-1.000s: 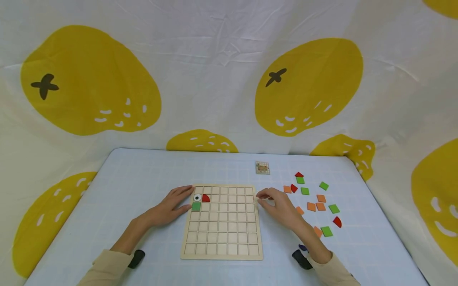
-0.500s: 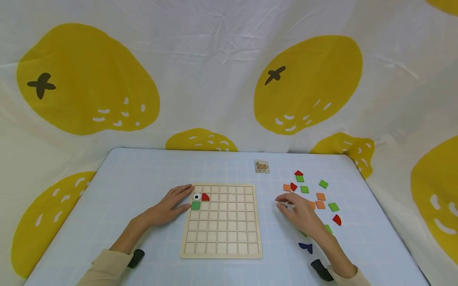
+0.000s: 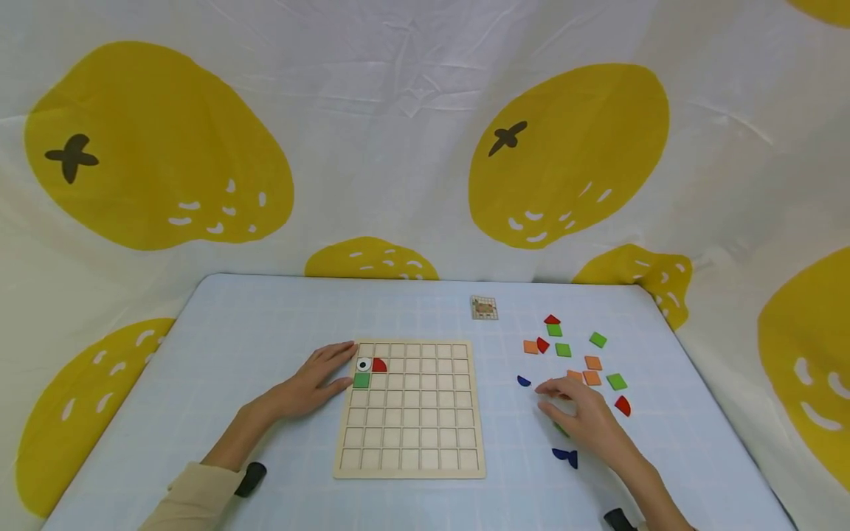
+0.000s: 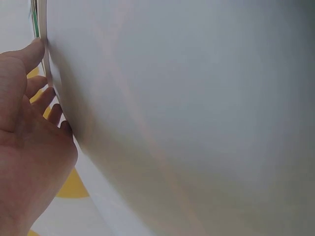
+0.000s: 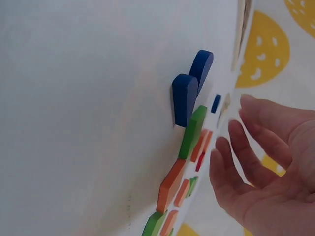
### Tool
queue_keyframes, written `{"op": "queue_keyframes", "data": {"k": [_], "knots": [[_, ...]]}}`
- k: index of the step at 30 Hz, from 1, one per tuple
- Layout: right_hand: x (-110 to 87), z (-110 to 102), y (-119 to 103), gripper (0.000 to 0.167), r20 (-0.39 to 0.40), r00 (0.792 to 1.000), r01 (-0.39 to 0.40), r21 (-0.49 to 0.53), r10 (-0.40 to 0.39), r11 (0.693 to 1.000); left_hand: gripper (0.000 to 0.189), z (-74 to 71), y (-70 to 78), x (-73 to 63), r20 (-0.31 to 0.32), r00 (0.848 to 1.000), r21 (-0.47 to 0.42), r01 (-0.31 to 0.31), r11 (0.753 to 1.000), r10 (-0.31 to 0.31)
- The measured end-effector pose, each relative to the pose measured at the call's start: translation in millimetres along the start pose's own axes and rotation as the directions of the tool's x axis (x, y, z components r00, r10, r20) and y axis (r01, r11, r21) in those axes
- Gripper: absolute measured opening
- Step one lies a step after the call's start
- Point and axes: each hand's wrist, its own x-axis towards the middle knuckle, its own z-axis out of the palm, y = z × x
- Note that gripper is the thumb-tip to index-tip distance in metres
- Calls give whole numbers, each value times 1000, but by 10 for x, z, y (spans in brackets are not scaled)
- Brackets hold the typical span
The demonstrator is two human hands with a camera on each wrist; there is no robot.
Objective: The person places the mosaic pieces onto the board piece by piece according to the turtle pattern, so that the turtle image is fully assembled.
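Note:
The wooden grid board [image 3: 415, 474] lies flat at the middle of the table. Its upper left cells hold a white tile with a black dot [image 3: 364, 365], a red quarter-circle piece [image 3: 379, 365] and a green square [image 3: 361, 380]. Against the board's left edge rest the thumb and fingertips of my left hand [image 3: 312, 387]. My right hand [image 3: 581, 413] hovers over the loose pieces with fingers loosely bent, holding nothing. Just left of its fingertips lies a dark blue piece with a curved edge [image 3: 524, 381]. Under the hand, a green piece [image 5: 193, 132] is mostly hidden in the head view.
Around the right hand lie several orange squares [image 3: 593, 363], green squares [image 3: 617, 381] and red pieces [image 3: 623, 405]. Two touching dark blue pieces [image 3: 564, 456] lie nearer the front. Behind the board is a small picture card [image 3: 484, 307]. A lemon-print cloth [image 3: 425, 147] hangs behind the table.
My right hand has moved right, away from the board's right edge, and let go of a dark blue piece, which now lies on the table. The left hand has stayed at the board.

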Motion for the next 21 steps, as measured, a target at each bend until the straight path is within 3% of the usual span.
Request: {"op": "queue_keyframes", "data": {"k": [15, 21], "knots": [[-227, -124, 174, 28, 79, 993, -90, -8, 91, 996, 64, 5, -24, -5, -17, 999, -10, -28, 1000, 28], [-236, -128, 190, 29, 95, 992, -85, 17, 83, 996, 65, -14, -6, -12, -9, 1000, -13, -23, 1000, 23]]}}
